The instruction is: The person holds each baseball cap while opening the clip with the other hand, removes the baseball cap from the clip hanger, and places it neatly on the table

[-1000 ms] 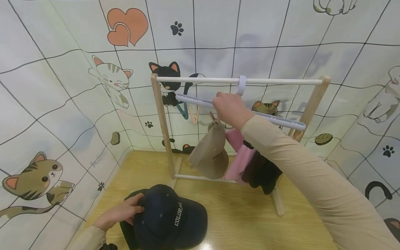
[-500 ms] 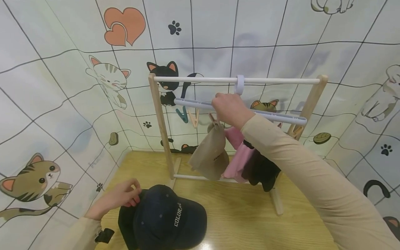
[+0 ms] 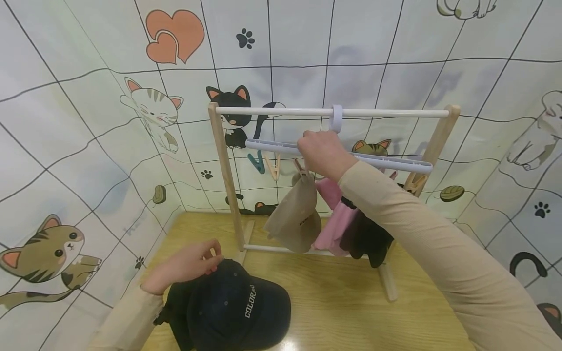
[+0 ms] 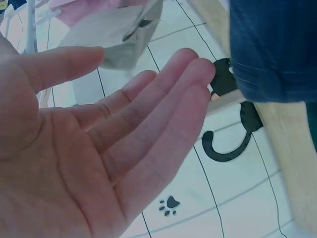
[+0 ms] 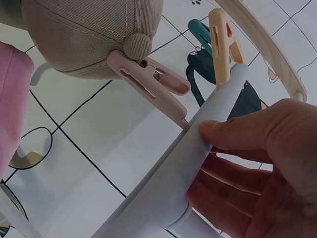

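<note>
My right hand grips the middle of a pale lilac clip hanger, whose hook loops over the rack's white rod. A pinkish clothespin on the hanger bites the top of a beige cap. Teal and peach clothespins dangle free at its left end. My left hand, fingers loosely bent and holding nothing, is over a navy baseball cap with white lettering. A darker cap lies behind the navy one. In the left wrist view the palm shows bare.
A wooden rack with a white top rod stands on the yellow wood-grain table. Pink and black items hang right of the beige cap. A cat-print tiled backdrop encloses the table.
My left hand has let go of the caps, lifted, and moved right over the navy cap's crown. The hanger's right end has risen to sit more level; my right hand stays on it.
</note>
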Demonstrator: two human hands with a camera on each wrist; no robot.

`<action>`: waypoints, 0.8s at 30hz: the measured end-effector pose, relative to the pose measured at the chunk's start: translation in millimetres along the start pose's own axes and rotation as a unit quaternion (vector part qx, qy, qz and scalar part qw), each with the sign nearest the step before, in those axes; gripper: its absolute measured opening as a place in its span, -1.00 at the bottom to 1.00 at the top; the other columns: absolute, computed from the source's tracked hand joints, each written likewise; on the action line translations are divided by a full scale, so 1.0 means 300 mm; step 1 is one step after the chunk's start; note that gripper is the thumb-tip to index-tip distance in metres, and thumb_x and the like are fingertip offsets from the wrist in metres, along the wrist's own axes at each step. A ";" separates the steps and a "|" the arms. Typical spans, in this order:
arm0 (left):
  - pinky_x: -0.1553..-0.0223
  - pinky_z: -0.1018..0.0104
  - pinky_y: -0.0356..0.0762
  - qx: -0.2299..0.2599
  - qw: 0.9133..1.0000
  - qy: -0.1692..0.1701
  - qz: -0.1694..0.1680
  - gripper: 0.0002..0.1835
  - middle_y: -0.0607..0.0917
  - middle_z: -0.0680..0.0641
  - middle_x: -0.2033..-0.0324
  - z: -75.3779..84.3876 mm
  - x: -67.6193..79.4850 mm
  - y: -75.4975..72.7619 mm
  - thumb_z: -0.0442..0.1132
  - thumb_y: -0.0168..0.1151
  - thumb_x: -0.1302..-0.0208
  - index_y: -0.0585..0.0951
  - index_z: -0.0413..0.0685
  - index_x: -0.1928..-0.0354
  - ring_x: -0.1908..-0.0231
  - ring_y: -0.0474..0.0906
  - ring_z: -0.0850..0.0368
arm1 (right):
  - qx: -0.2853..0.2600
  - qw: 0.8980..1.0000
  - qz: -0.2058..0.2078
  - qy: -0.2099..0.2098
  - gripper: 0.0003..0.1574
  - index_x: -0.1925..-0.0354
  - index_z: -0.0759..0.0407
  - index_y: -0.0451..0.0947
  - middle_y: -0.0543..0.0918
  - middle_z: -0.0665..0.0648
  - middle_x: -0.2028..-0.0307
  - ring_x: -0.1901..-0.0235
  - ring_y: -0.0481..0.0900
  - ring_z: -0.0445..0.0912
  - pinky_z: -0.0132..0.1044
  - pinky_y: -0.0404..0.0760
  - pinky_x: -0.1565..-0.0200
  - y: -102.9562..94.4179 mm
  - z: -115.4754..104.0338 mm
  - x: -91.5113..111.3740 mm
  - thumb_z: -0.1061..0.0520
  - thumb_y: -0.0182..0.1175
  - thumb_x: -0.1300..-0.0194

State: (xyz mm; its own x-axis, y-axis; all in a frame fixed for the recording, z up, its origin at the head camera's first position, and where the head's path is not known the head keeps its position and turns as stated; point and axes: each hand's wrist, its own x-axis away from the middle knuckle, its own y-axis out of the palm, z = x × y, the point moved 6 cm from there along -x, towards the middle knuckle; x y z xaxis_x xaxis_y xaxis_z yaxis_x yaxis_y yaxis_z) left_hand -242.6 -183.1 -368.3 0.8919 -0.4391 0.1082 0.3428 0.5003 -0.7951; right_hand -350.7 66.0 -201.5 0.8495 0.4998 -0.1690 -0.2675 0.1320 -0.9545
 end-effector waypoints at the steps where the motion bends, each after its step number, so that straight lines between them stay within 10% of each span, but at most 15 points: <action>1: 0.49 0.24 0.43 -0.003 1.000 0.003 0.000 -0.92 0.61 0.04 0.55 0.009 -0.008 -0.001 -0.25 0.17 -0.35 0.49 -0.09 0.25 0.55 0.49 0.19 | 0.001 1.000 0.001 0.000 -0.64 0.02 0.29 0.62 0.63 0.24 0.22 0.38 0.57 0.02 -0.10 0.64 0.29 0.000 0.000 0.000 0.23 0.34 -0.20; 24: 0.24 0.15 0.54 -0.034 0.998 0.058 -0.005 -0.86 0.67 -0.10 0.27 0.150 -0.212 0.021 -0.26 0.14 -0.35 0.54 -0.18 0.16 0.25 0.62 0.03 | -0.009 1.000 -0.020 -0.010 -0.79 0.15 0.30 0.62 0.63 0.20 0.30 0.43 0.52 0.00 -0.17 0.60 0.42 -0.016 -0.001 0.014 0.33 0.25 -0.21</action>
State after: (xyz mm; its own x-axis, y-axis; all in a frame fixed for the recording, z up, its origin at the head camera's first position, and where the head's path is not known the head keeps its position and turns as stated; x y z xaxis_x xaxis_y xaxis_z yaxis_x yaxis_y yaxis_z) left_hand -283.8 -118.5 -353.2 0.8468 -0.5295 0.0498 0.3273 0.4450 -0.8336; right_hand -345.6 67.2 -197.6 0.8504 0.5108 -0.1263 -0.2251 0.1361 -0.9648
